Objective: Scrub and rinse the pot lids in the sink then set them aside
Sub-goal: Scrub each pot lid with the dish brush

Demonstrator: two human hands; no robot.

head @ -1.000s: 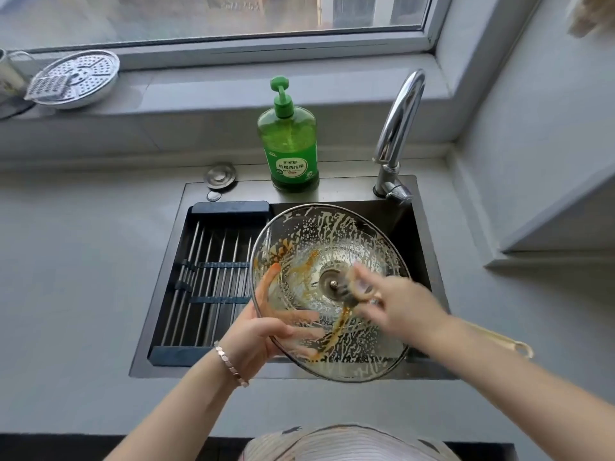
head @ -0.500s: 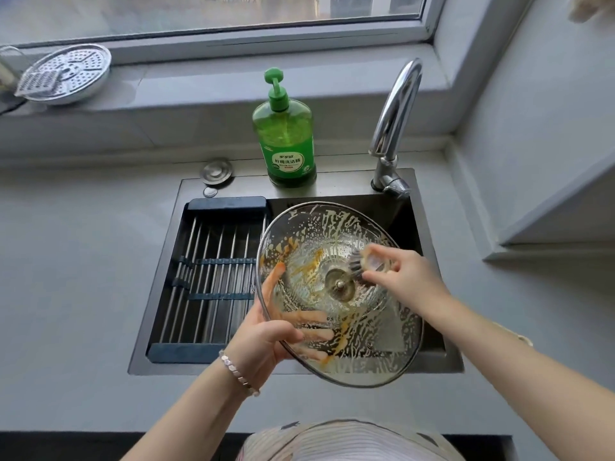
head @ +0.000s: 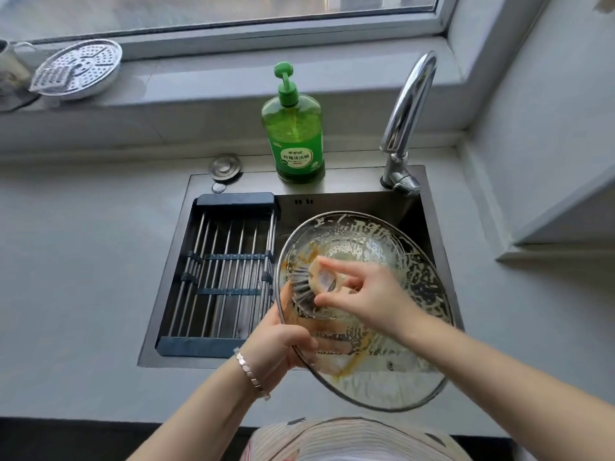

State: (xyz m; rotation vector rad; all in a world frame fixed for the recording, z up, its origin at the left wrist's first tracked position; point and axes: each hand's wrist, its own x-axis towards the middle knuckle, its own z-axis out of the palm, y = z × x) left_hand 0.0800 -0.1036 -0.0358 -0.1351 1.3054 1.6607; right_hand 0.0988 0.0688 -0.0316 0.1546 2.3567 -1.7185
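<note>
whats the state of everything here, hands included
lid: tilted over the sink, soapy, orange streaks on it
brush: bristles on the lid's left part
left hand: grips the lid's rim
right hand: pinches the brush
tap: no water running
soap bottle: upright, nearly full
rack: lying across the sink's left half

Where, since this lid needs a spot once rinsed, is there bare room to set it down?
Bare: the counter left of the sink, and the counter strip right of it. The drying rack holds nothing. Crowded: the sink's back ledge with soap bottle, faucet and plug; the sill's left end with the steamer plate.
</note>
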